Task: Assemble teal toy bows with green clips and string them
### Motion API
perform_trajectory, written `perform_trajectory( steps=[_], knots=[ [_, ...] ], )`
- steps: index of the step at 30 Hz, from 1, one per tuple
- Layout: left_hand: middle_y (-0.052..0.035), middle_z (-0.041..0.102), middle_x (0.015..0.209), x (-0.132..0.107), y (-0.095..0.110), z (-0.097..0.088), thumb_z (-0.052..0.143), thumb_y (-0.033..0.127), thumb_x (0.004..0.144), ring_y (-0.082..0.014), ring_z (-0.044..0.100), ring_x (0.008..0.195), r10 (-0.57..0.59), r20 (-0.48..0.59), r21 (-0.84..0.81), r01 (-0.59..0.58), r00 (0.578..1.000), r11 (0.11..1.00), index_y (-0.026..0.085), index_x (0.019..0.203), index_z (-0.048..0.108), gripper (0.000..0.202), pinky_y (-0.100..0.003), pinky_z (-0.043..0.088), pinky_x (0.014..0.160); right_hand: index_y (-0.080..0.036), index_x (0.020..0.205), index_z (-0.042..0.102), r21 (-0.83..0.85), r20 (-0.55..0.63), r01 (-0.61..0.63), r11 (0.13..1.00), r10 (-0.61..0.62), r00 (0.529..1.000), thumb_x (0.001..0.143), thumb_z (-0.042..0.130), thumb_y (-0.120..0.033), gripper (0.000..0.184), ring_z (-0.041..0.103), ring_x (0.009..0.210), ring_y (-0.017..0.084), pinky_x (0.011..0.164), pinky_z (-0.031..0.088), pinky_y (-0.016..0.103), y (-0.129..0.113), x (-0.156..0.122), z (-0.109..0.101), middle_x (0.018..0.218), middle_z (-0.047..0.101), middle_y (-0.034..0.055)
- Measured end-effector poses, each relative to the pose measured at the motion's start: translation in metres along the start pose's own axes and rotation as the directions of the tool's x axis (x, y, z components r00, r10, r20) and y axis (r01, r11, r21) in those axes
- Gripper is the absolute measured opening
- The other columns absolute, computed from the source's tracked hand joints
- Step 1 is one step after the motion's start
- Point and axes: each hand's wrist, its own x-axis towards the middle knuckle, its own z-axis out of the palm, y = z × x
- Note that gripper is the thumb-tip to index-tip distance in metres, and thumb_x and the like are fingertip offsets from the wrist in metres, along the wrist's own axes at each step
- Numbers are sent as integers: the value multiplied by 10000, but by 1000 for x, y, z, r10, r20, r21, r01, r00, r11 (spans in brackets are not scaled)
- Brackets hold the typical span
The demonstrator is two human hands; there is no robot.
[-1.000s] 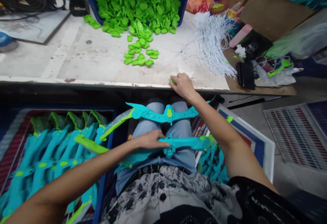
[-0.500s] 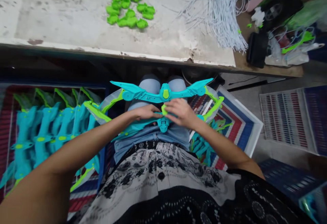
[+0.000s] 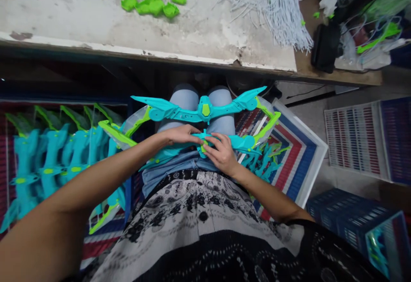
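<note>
Two toy bows point(image 3: 186, 114) are lying across the lap point(image 3: 222, 123): the left hand point(image 3: 182, 135) is gripping the nearer bow point(image 3: 244, 142); the right hand point(image 3: 223, 156), on the table point(image 3: 205, 33) earlier, is now holding a lime-green cap point(image 3: 204, 146) at that bow's middle.

Green cap point(image 3: 204, 147) partly hidden by right hand point(image 3: 224, 157); white strings point(image 3: 272, 12) cut off at top; pieces point(image 3: 378, 247) in blue crate point(image 3: 348, 211) blurred.
</note>
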Motion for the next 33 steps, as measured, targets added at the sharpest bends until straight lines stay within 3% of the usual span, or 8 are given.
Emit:
perform_trajectory(
  steps=[6,12,19,22,24,26,29,33],
  knots=[
    [6,540,709,4,-6,4,627,629,668,-119,435,637,42,-28,163,-37,999,986,112,846,631,547,-223,315,563,-302,1023,684,79,-55,-102,992,107,993,874,571,-360,196,470,1236,252,1025,363,488,-1,-2,6,1291,585,53],
    [4,538,691,9,-5,9,593,628,702,-128,446,621,75,-126,276,-38,989,961,115,856,618,537,-232,304,550,-228,1293,503,118,25,-323,939,322,946,754,685,-506,633,512,1161,292,1017,327,485,-1,10,3,1255,595,116],
    [-55,671,822,-12,-1,28,552,615,781,-187,581,710,142,-270,486,7,952,874,136,1047,655,558,-251,389,614,-231,1289,524,66,51,-229,971,226,973,819,631,-467,537,528,1101,279,966,340,469,-4,9,-1,1171,636,107],
    [-104,676,1021,-34,2,46,510,516,873,-231,627,860,322,-386,677,28,865,736,198,1219,600,478,-294,462,721,-215,1177,604,118,51,-102,988,96,994,864,588,-408,368,564,1034,234,904,404,404,0,18,-33,1090,671,76],
    [-130,638,1140,-44,-2,55,481,377,920,-257,620,962,479,-404,807,58,779,587,251,1273,576,387,-343,477,793,-210,1055,658,121,-58,-67,990,74,996,906,526,-360,249,584,1000,198,884,423,353,16,35,-65,1025,694,55],
    [-149,576,1257,-46,-9,61,474,245,920,-286,595,1046,564,-393,873,101,726,478,311,1304,555,398,-395,475,846,-194,980,681,28,-242,-157,987,159,957,930,465,-323,256,593,962,198,877,426,346,46,65,-99,972,704,63],
    [-166,454,1403,-39,-22,67,534,221,885,-341,542,1142,570,-378,898,140,729,417,369,1324,526,464,-481,461,899,-164,970,694,-147,-419,-433,889,341,842,915,436,-268,284,583,962,246,888,416,391,112,129,-142,967,693,104],
    [-153,370,1472,-36,-27,71,585,265,857,-371,455,1258,561,-363,899,120,744,421,361,1341,503,500,-520,462,936,-95,1043,678,-204,-417,-616,761,502,758,866,451,-181,300,566,1055,286,925,408,412,190,220,-171,1075,657,176]
  ],
)
